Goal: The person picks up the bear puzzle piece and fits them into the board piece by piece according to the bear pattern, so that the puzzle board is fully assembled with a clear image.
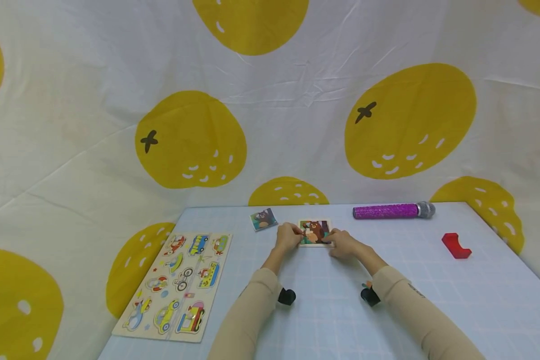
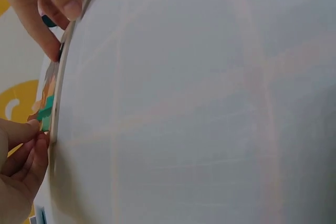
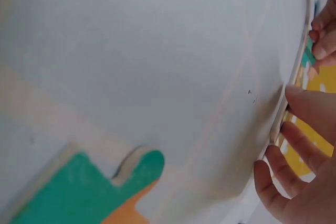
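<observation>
A small framed jigsaw puzzle (image 1: 315,231) with a brown bear picture lies flat toward the back of the table. At its left side my left hand (image 1: 289,237) pinches a green jigsaw piece (image 2: 46,120) between thumb and fingers, against the frame's edge. My right hand (image 1: 343,243) grips the puzzle's near right corner, thumb at the near edge and index finger over the picture. Close to my right wrist lies a loose green and orange jigsaw piece (image 3: 79,192), cut off by the view's bottom; the sleeve partly hides it in the head view.
Left of the puzzle lies a small bear picture card (image 1: 264,219). A wooden vehicle puzzle board (image 1: 168,287) covers the table's left side. At the back right is a purple toy microphone (image 1: 389,211), with a red arch block (image 1: 456,246) nearer the right edge.
</observation>
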A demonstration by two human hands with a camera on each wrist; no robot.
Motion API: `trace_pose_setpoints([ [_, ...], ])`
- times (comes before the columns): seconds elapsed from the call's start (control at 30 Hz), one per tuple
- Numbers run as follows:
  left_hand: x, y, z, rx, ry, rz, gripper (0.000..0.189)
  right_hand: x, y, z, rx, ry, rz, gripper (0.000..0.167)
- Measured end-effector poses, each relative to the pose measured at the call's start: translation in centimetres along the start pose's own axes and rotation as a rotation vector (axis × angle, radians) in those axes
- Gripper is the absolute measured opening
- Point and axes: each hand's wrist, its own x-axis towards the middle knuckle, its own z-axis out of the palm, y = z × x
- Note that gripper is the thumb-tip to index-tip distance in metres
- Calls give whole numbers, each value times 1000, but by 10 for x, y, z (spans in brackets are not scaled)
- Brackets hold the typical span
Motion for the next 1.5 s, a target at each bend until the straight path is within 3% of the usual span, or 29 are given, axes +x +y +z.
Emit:
trace_pose_setpoints([
  [0.1, 1, -3, 1, -95, 3, 1, 4, -1, 0, 0, 2, 0, 0, 44],
  [0.2, 4, -4, -3, -288, -9, -20, 5, -1, -1, 0, 5, -4, -9, 46],
  [0.3, 8, 0, -14, -479, -29, -39, 9, -2, -2, -1, 9, -19, -14, 47],
  [0.37, 12, 7, -23, -542, -33, -32, 12, -2, -2, -1, 8, -26, -11, 47],
  [0.53, 19, 29, -45, -580, 1, 53, 17, -2, -3, -1, 15, -31, 9, 45],
  [0.73, 20, 48, -59, -614, -1, 121, 21, -5, -7, -2, 19, -36, 6, 46],
  [1.07, 22, 51, -64, -648, 43, 91, 20, -3, 1, -2, 34, -32, -50, 46],
  [1.3, 21, 48, -60, -778, 73, 41, 33, -8, -9, -1, 39, -29, 21, 49],
  [1.5, 20, 49, -59, -799, 75, 43, 28, -6, -8, 2, -3, -16, 24, 49],
])
